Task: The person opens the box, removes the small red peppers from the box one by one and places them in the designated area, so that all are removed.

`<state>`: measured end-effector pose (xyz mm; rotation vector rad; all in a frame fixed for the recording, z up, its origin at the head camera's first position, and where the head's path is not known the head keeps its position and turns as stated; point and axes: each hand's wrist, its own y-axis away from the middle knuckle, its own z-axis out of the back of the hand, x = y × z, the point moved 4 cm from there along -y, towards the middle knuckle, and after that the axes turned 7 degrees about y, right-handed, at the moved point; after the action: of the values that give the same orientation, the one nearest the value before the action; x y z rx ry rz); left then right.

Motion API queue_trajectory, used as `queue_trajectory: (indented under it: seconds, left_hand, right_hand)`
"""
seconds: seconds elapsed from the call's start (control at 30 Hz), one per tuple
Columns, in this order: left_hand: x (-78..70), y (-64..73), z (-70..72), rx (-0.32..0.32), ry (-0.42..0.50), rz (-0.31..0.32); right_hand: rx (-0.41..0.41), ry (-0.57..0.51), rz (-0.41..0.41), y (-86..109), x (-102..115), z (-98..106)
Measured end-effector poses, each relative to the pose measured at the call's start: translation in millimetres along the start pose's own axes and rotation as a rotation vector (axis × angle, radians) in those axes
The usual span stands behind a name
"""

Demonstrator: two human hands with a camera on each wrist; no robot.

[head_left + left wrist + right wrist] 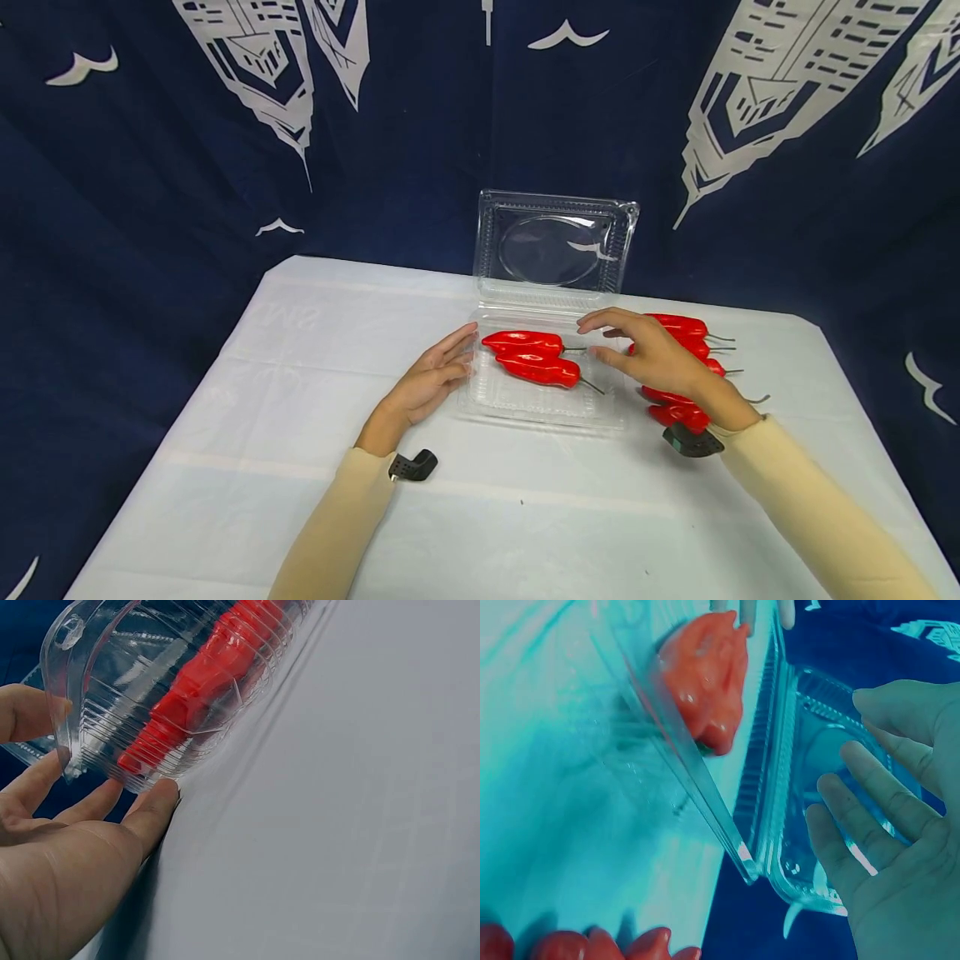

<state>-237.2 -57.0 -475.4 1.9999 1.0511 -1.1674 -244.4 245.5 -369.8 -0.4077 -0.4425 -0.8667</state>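
A clear plastic clamshell container [487, 404] stands on the table with its lid [555, 283] raised at the back. Inside lie two red peppers [538, 370], side by side, their stems toward the right. My left hand [426, 385] touches the container's left side with extended fingers; in the left wrist view the fingertips [161, 796] rest along its ribbed wall and rim. Over the right edge of the container hovers my right hand [654, 354], fingers spread and loosely bent, holding nothing. The right wrist view shows its palm [900, 885] beside the lid.
Several more red peppers [678, 325] lie in a column to the right of the container, partly hidden under the right hand and wrist. A white cloth [300, 417] covers the table. Behind it hangs a dark blue printed curtain [420, 150].
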Motion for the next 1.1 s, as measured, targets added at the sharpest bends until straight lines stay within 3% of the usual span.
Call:
queue_trajectory:
  seconds: [0.33, 0.8, 1.1]
  left_hand:
    - [-0.8, 0.8, 0.8, -0.002, 0.001, -0.01]
    - [-1.3, -0.2, -0.6, -0.004, 0.005, -0.006]
    - [-0.3, 0.0, -0.7, -0.004, -0.005, -0.004]
  right_hand:
    - [0.062, -0.025, 0.0, -11.5, 6.3, -23.1]
    - [0.058, -0.008, 0.064, -20.7, 5.9, -49.6]
    - [0.087, 0.025, 0.037, -22.6, 1.9, -63.4]
